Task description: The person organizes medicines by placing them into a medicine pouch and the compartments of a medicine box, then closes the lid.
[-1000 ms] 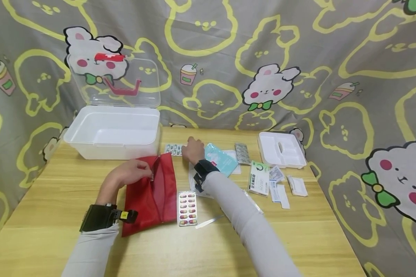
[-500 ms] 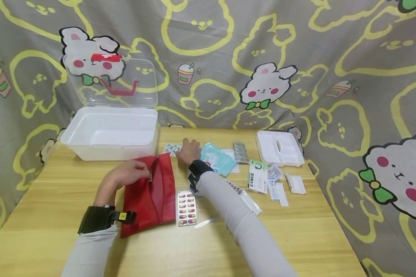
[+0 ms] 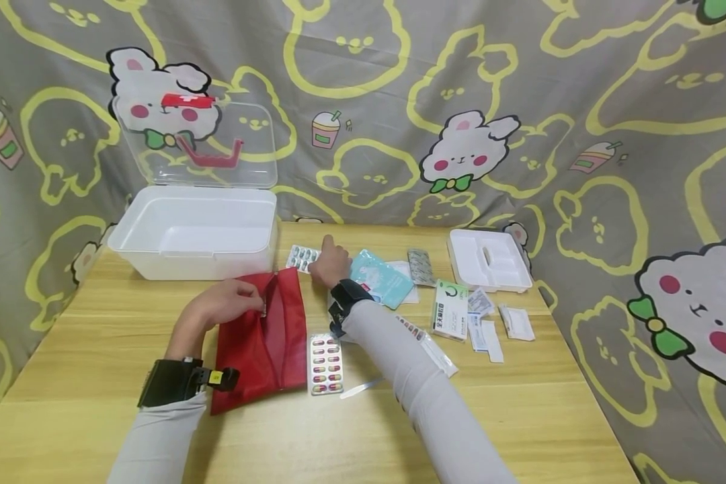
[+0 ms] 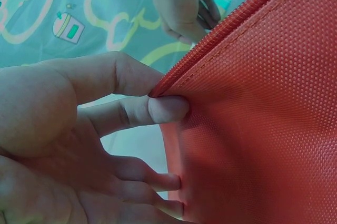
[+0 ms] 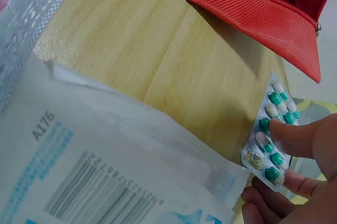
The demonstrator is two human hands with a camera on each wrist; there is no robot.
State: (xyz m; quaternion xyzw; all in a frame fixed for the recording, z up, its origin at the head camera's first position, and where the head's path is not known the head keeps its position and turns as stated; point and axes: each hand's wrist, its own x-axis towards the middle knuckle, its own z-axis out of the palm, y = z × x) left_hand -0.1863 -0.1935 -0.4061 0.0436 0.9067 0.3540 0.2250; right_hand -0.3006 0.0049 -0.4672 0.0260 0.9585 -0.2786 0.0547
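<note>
My left hand (image 3: pixel 226 304) pinches the zipped edge of a red pouch (image 3: pixel 242 356) between thumb and forefinger. The pouch lies open along its zip, and in the left wrist view its red woven side (image 4: pixel 258 124) is close. At the back of the table, right of the pouch, my right hand (image 3: pixel 331 263) holds a blister pack (image 3: pixel 301 258) of green-and-white capsules. The right wrist view shows the thumb on the capsule side of that pack (image 5: pixel 275 99), tilted, with fingers at its lower edge. One blister near its end looks crumpled.
Behind the pouch stands a white box (image 3: pixel 187 263), its clear lid raised. Red-and-yellow capsules (image 3: pixel 326 366) lie right of the pouch. Further right are a teal packet (image 3: pixel 387 282), a grey blister pack (image 3: pixel 420 267), a medicine carton (image 3: pixel 450 310), small sachets and a white tray (image 3: pixel 496 277).
The right hand has shifted slightly, and the green-and-white blister pack has turned a little in its grip, with more of it showing. The left hand and pouch look unmoved.
</note>
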